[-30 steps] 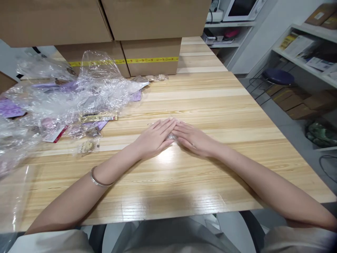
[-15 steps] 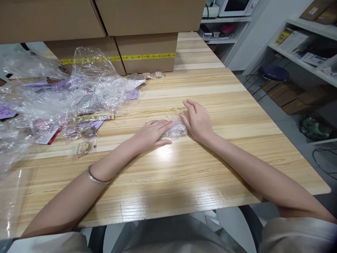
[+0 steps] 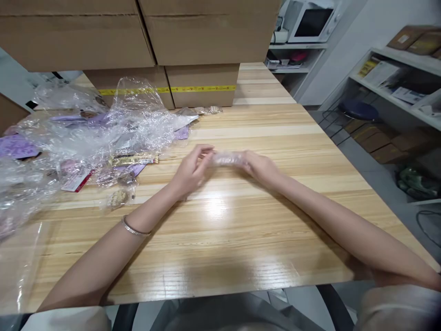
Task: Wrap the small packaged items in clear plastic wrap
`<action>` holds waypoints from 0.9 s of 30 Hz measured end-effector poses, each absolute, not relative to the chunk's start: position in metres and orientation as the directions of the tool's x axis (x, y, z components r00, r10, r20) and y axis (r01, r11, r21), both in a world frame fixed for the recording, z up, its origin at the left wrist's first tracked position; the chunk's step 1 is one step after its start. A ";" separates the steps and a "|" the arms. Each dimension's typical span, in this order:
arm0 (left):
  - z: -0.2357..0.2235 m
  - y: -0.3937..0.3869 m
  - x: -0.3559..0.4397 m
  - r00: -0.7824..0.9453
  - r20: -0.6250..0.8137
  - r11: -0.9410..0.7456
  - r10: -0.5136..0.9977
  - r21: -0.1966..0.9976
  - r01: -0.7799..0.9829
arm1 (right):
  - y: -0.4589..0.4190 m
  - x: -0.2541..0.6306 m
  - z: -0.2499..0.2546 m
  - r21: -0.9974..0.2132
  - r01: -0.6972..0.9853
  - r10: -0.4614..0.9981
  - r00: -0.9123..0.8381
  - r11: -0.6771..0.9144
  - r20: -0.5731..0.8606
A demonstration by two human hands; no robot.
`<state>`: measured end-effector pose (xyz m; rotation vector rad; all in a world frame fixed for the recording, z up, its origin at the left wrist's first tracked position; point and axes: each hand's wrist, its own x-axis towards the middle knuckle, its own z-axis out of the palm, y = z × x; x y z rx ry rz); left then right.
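A small crumpled piece of clear plastic wrapping [image 3: 227, 159], blurred by motion, stretches between my two hands above the wooden table [image 3: 220, 248]. My left hand [image 3: 193, 169] pinches its left end between thumb and fingers. On the opposite end, the fingers of my right hand [image 3: 262, 168] are closed, smeared by motion. Whether anything lies inside the plastic I cannot make out. To the left of my left hand lie a small clear packet with pale contents [image 3: 118, 198] and a thin gold sachet [image 3: 133, 159].
A large heap of crumpled clear plastic [image 3: 138, 124] with purple packets among it covers the table's left side. Stacked cardboard boxes [image 3: 206, 39] stand along the back. Shelves [image 3: 389, 78] and a blue stool [image 3: 360, 109] are beyond the table's right edge.
Both hands have closed on the plastic piece and lifted it from the tabletop, where the left hand lay flat on it. The head view has tilted up slightly.
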<state>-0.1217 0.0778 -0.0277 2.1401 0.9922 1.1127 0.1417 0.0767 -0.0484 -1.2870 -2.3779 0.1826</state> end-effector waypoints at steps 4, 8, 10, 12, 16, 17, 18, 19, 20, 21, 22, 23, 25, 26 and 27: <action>-0.032 0.080 -0.129 0.206 0.534 -0.568 0.820 0.714 0.410 | 0.136 0.161 -0.043 -0.342 0.940 0.962 0.083 0.011 0.259; -0.039 0.081 -0.126 0.265 0.455 -0.527 0.850 0.738 0.422 | 0.197 0.166 -0.047 -0.311 0.928 0.936 0.280 -0.207 0.215; -0.039 0.081 -0.125 0.311 0.456 -0.551 0.834 0.710 0.437 | 0.226 0.163 -0.049 -0.304 0.918 0.918 0.328 -0.254 0.223; -0.037 0.082 -0.124 0.355 0.487 -0.603 0.798 0.638 0.479 | 0.254 0.158 -0.050 -0.306 0.908 0.898 0.367 -0.288 0.243; -0.034 0.081 -0.125 0.464 0.566 -0.717 0.682 0.392 0.577 | 0.309 0.149 -0.048 -0.318 0.890 0.875 0.413 -0.328 0.254; -0.034 0.081 -0.126 0.481 0.582 -0.731 0.656 0.329 0.598 | 0.320 0.146 -0.048 -0.321 0.893 0.880 0.401 -0.314 0.255; -0.034 0.080 -0.126 0.482 0.599 -0.728 0.640 0.270 0.630 | 0.329 0.144 -0.048 -0.323 0.902 0.891 0.374 -0.285 0.259; -0.035 0.079 -0.126 0.466 0.613 -0.703 0.638 0.216 0.678 | 0.336 0.142 -0.049 -0.320 0.915 0.905 0.334 -0.244 0.265; -0.034 0.078 -0.126 0.432 0.624 -0.653 0.651 0.170 0.738 | 0.341 0.141 -0.051 -0.314 0.929 0.918 0.285 -0.195 0.274; -0.034 0.078 -0.126 0.384 0.630 -0.583 0.675 0.137 0.801 | 0.344 0.140 -0.052 -0.305 0.942 0.932 0.229 -0.139 0.282; -0.033 0.078 -0.127 0.326 0.630 -0.503 0.705 0.119 0.856 | 0.344 0.139 -0.055 -0.295 0.952 0.943 0.173 -0.086 0.283; -0.032 0.079 -0.128 0.271 0.622 -0.428 0.734 0.115 0.896 | 0.342 0.139 -0.057 -0.285 0.958 0.954 0.125 -0.043 0.273; -0.030 0.082 -0.131 0.189 0.589 -0.316 0.786 0.120 0.941 | 0.332 0.140 -0.060 -0.271 0.963 0.975 0.057 0.003 0.216; -0.027 0.083 -0.134 0.157 0.569 -0.271 0.807 0.121 0.955 | 0.325 0.141 -0.060 -0.260 0.965 0.985 0.027 0.019 0.171; -0.024 0.084 -0.136 0.129 0.548 -0.228 0.826 0.116 0.967 | 0.316 0.141 -0.061 -0.245 0.969 0.992 -0.006 0.036 0.123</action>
